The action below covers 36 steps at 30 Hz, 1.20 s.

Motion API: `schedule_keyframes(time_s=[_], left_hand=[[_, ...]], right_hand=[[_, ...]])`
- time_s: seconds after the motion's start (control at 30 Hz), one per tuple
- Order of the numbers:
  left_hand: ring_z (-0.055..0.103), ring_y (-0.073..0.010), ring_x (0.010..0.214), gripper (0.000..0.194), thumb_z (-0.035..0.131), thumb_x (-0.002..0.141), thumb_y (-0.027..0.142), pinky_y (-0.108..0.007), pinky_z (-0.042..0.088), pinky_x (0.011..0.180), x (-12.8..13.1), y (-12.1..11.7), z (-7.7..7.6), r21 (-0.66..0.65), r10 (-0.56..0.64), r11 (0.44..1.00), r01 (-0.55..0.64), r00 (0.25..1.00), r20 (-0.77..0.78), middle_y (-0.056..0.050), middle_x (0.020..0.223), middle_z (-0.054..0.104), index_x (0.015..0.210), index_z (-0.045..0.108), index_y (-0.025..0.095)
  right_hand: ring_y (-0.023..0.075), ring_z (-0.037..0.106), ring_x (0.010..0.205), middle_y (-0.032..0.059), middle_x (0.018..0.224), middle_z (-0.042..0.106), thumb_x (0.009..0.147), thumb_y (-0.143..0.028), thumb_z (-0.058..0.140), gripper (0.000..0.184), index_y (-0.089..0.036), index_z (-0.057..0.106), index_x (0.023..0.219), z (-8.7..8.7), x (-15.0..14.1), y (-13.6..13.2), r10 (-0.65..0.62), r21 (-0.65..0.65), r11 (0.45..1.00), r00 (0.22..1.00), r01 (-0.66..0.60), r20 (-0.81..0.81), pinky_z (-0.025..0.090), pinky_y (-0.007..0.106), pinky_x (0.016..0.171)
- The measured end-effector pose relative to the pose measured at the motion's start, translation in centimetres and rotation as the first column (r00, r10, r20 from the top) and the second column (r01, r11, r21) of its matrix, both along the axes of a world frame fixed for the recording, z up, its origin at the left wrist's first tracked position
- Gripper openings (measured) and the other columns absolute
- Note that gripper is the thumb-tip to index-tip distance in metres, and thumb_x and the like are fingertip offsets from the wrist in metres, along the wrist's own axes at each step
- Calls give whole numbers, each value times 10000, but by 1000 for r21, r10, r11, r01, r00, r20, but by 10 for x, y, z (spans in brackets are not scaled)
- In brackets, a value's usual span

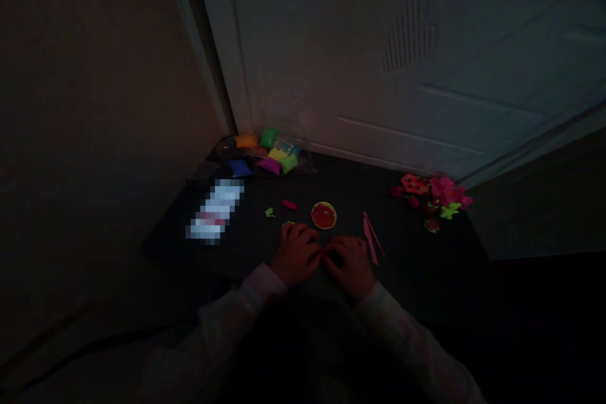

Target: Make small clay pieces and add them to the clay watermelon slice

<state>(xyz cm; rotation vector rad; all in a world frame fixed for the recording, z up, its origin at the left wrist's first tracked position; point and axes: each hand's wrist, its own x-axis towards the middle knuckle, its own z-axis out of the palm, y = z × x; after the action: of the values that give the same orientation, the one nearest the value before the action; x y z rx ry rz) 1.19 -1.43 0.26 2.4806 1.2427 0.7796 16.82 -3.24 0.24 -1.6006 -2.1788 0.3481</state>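
Observation:
My left hand (297, 254) and my right hand (350, 263) meet above the dark table, fingers curled and tips pressed close together. Whatever they may pinch between them is too small and dark to make out. Just beyond the fingertips lies a round red clay disc (324, 217) with a yellow-green rim and small dots. A yellowish edge of something (288, 225) peeks out from behind my left fingers, mostly hidden. Farther off are a red clay roll (289, 205) and a small green clay bit (269, 212). To the right of my right hand lie two pink modelling tools (370, 240), one blade-like, one thin.
Bags of coloured clay (269, 153) sit at the table's back left. A blurred bright rectangle (216, 210) lies on the left. Colourful clay pieces (438, 194) cluster at the right, with a small piece (432, 225) nearer. A white door (350, 63) rises behind the table (350, 186).

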Motion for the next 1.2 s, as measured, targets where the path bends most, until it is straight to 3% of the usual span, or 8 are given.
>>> schedule_keyframes(time_s=[1.2], left_hand=[[399, -209, 946, 87, 522, 729, 233, -438, 235, 842, -3, 0, 0, -23, -7, 1000, 6, 998, -64, -12, 917, 569, 759, 603, 218]], right_hand=[[168, 494, 853, 10, 846, 588, 689, -227, 559, 61, -216, 587, 742, -4, 3, 0, -15, -44, 999, 999, 13, -33, 282, 335, 778]])
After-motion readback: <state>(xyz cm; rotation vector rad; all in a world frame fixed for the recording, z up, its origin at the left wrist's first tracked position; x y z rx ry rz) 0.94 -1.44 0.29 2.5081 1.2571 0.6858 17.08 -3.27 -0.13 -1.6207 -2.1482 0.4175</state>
